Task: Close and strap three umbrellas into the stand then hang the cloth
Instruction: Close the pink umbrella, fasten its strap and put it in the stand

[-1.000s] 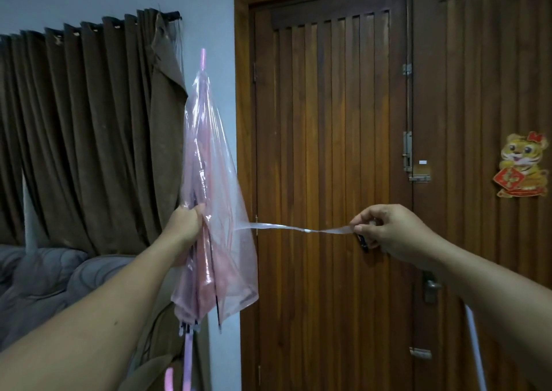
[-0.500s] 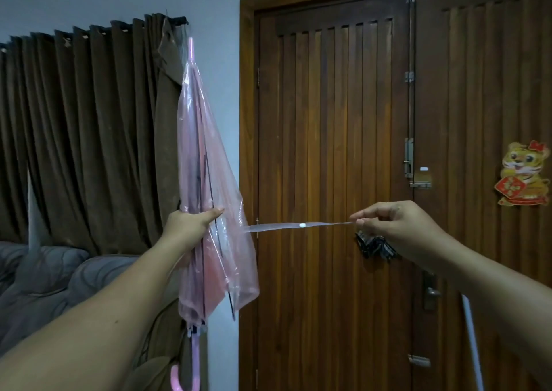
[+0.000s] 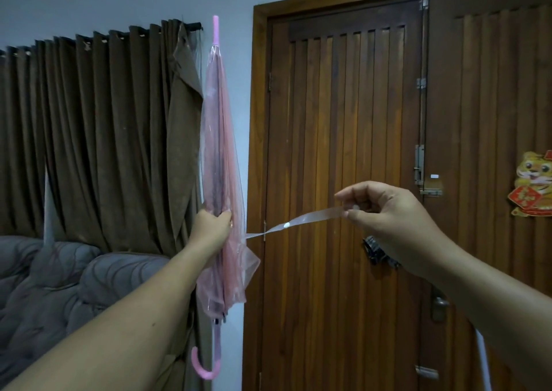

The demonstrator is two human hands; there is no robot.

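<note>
umbrella (image 3: 220,163) upright, tip up, gripped by left hand (image 3: 210,226); right hand (image 3: 388,220) pinches strap (image 3: 298,223).

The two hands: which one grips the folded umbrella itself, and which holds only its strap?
The left hand grips the pink umbrella; the right hand only pinches the clear strap pulled sideways.

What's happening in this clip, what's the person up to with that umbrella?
A person is fastening a closed umbrella. The left hand grips the folded pink see-through umbrella around its middle and holds it upright, tip up and hooked handle down, in front of the brown curtain and wooden door. The right hand pinches the end of the clear strap and has it pulled out sideways, taut. The strap is not yet wrapped around the canopy, and no stand is in view.
</note>
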